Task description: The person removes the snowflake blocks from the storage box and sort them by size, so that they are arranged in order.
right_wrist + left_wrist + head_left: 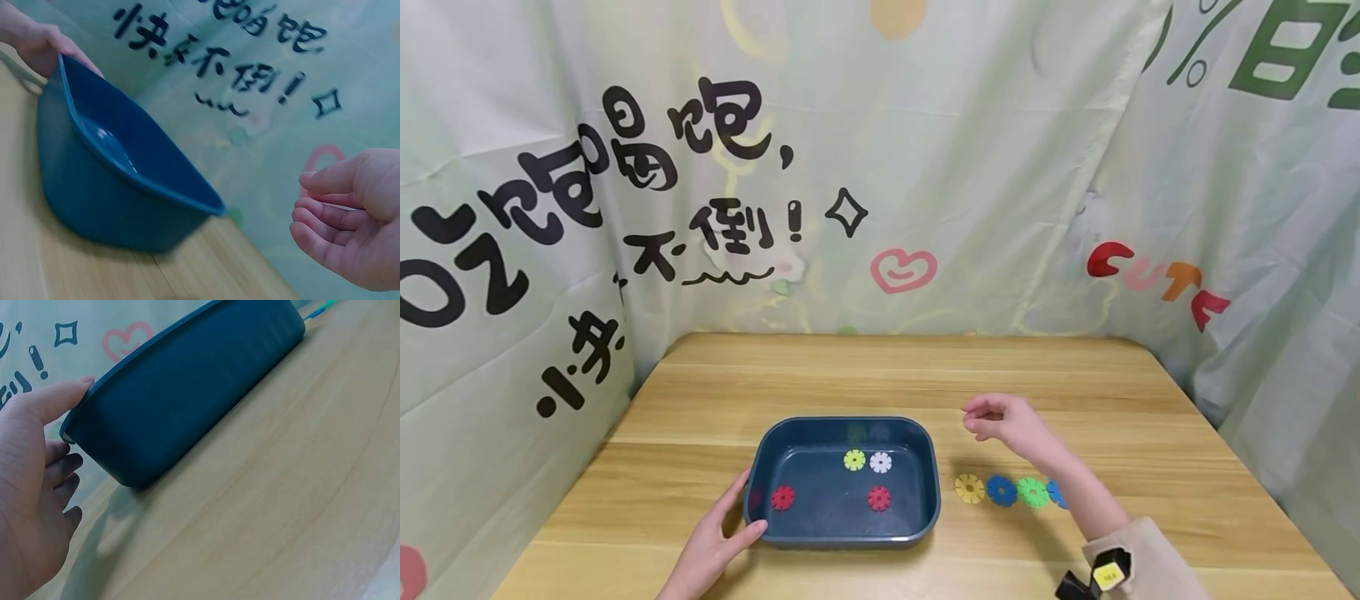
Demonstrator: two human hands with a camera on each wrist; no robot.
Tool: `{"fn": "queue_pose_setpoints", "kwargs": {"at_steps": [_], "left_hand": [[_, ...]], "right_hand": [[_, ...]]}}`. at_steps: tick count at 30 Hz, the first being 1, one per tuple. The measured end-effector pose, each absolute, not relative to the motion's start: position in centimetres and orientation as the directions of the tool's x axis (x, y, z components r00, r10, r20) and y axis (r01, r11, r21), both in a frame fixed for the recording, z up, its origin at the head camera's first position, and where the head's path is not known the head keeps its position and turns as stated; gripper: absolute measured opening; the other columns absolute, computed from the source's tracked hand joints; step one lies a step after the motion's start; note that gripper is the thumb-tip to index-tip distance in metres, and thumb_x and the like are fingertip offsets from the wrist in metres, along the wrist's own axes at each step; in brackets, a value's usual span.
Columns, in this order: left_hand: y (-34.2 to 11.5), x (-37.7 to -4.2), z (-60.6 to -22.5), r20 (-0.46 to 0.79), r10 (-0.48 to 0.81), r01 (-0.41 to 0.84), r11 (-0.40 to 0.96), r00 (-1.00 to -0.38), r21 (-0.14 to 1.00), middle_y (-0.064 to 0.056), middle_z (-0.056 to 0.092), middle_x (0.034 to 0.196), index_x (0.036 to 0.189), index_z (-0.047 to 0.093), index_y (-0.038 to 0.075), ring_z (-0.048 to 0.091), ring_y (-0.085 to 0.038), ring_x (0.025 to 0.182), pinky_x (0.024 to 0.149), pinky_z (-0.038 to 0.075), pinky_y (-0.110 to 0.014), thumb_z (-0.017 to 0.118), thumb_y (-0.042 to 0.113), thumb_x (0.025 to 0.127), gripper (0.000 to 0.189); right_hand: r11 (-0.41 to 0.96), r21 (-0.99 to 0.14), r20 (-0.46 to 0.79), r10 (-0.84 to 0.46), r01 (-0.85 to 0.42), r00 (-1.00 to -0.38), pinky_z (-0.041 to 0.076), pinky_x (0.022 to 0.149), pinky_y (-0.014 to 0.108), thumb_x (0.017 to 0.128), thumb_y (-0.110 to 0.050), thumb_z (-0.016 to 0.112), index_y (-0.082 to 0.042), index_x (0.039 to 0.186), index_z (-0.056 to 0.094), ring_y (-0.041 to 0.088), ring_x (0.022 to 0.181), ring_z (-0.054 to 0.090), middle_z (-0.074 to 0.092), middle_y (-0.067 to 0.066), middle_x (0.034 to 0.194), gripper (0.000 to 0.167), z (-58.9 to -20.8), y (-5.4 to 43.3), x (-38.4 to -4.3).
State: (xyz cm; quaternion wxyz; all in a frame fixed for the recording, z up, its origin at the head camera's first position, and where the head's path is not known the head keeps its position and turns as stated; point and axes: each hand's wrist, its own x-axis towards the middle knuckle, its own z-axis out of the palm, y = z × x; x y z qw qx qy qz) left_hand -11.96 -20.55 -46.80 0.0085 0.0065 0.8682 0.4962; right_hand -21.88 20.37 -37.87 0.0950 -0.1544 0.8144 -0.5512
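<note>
A dark blue plastic basin [827,521] stands on the table, holding a yellow-green disc [853,460], a white disc [881,462] and two red discs, one at the left [782,498] and one at the right [879,498]. All are small, flat and notched like flowers. My left hand [711,542] grips the basin's left end; in the left wrist view its thumb [65,397] lies on the rim, with the other fingers beneath it outside. My right hand [1018,429] hovers right of the basin, its fingers loosely curled with nothing visible between them.
Right of the basin, a row of similar discs lies on the wood table [850,367]: yellow [969,488], blue [1002,491], green [1033,492] and another blue [1056,495], partly hidden by my right forearm. Printed curtains [970,208] hang behind and at both sides.
</note>
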Motion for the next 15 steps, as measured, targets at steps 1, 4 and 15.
{"fn": "queue_pose_setpoints", "kwargs": {"at_steps": [1,4,15], "left_hand": [[-20.6,-12.0,-46.8,-0.009,0.018,0.001,0.509,-1.0,0.861,-0.021,0.031,0.146,0.145,0.03,0.006,0.025,-0.047,0.131,0.097,0.02,-0.07,0.066,0.029,0.085,0.074],[-20.6,-11.9,-46.9,-0.007,0.016,0.003,0.506,-1.0,0.862,-0.021,0.031,0.146,0.145,0.03,0.007,0.025,-0.046,0.131,0.096,0.02,-0.07,0.066,0.029,0.085,0.073],[-20.6,-11.8,-47.0,0.027,0.021,0.034,0.492,-0.999,0.87,-0.02,0.033,0.145,0.145,0.032,0.011,0.026,-0.044,0.131,0.096,0.022,-0.07,0.067,0.026,0.084,0.072]], "right_hand": [[0.335,-0.93,0.021,-0.37,-0.154,-0.929,0.054,0.072,0.033,0.087,-0.004,0.061,0.014,0.11,0.055,0.019,0.084,0.062,0.063,0.015,0.095,0.03,-37.9,19.7,-22.0],[0.305,-0.936,0.037,-0.411,-0.175,-0.911,0.054,0.072,0.036,0.085,-0.001,0.062,0.015,0.11,0.055,0.021,0.083,0.062,0.062,0.02,0.095,0.031,-38.1,17.8,-22.1],[0.342,-0.917,0.005,-0.506,-0.206,-0.862,0.054,0.074,0.032,0.082,0.002,0.064,0.01,0.109,0.06,0.021,0.085,0.064,0.066,0.014,0.094,0.028,-39.6,11.0,-22.3]]}}
